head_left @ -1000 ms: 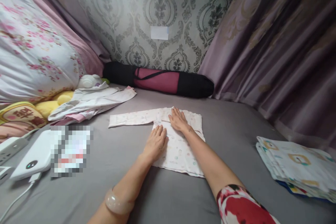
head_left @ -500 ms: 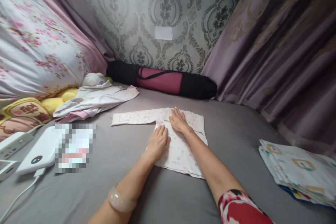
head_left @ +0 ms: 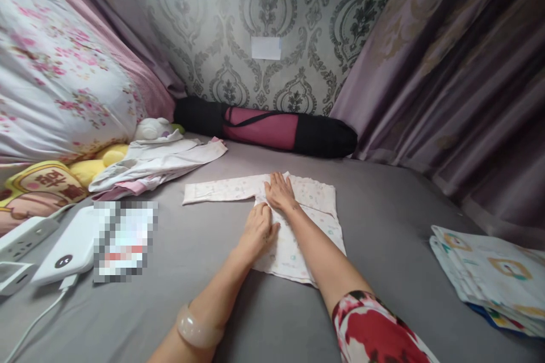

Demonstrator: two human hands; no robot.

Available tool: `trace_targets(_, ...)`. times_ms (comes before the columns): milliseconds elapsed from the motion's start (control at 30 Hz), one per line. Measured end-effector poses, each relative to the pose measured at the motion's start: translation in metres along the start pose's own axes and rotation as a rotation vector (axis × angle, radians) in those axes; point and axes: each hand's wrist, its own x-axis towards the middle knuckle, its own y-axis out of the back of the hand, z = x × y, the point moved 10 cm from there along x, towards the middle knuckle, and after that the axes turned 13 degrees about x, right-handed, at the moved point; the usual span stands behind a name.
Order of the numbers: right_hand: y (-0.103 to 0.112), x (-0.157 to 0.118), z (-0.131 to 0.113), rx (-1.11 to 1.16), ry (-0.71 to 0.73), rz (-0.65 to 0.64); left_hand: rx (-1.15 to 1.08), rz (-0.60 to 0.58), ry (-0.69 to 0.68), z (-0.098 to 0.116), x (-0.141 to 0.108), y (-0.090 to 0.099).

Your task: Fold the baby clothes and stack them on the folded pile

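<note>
A small white long-sleeved shirt (head_left: 315,198) with a faint pastel print lies on the grey sheet. One sleeve (head_left: 217,189) stretches out to the left, while the other is folded across the top of the body. My right hand (head_left: 279,191) rests flat on the shirt near the collar, fingers stretched out. Just below it, my left hand (head_left: 258,232) is at the shirt's left side under the sleeve, its fingers curled down onto the cloth at the edge. The fingertips of the left hand are partly hidden.
Crumpled white clothes (head_left: 157,161) lie at the left, near a white power bank (head_left: 70,244), a power strip (head_left: 25,238) and a blurred-out item. Folded printed cloths (head_left: 489,272) are stacked at the right. A black-and-pink long bag (head_left: 259,127) lies along the wall.
My right hand has slid left along the top of the shirt, toward the outstretched sleeve. The fingers of my left hand have curled from flatter to bent at the shirt's edge.
</note>
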Motion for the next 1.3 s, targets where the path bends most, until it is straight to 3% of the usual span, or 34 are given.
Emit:
trace_targets(167, -0.002, -0.002, -0.001, -0.005, 0.020, 0.033, -0.181, 0.010, 0.144, -0.019, 0.007, 0.006)
trace_targets(367, -0.001, -0.001, 0.000, 0.017, -0.001, -0.012, -0.438, 0.100, 0.423, -0.072, 0.011, 0.014)
trace_targets(467, -0.002, -0.001, 0.001, 0.051, 0.002, -0.080, -0.478, 0.157, 0.518, -0.095, 0.009, 0.020)
trace_targets(567, 0.009, -0.003, 0.004, 0.059, -0.002, -0.009, -0.440, 0.199, 0.587, -0.111, 0.005, 0.026)
trace_targets(700, 0.017, -0.010, 0.021, 0.010, -0.110, 0.118, -0.434, 0.190, 0.625, -0.118, 0.003, 0.029)
trace_targets(867, 0.012, -0.011, 0.027, 0.009, -0.138, 0.112, -0.434, 0.162, 0.647, -0.121, 0.002, 0.028)
trace_targets(967, 0.013, -0.010, 0.029, 0.056, -0.133, 0.042, -0.417, 0.142, 0.654, -0.121, 0.001, 0.027)
trace_targets(1033, 0.019, -0.012, 0.034, 0.085, -0.140, 0.026, -0.408, 0.136, 0.648, -0.120, 0.001, 0.028)
trace_targets(1167, 0.047, -0.024, 0.057, 0.021, -0.234, 0.192, -0.400, 0.142, 0.629, -0.118, 0.001, 0.030)
trace_targets(1300, 0.047, -0.033, 0.079, -0.008, -0.332, 0.200, -0.397, 0.146, 0.630, -0.118, 0.002, 0.031)
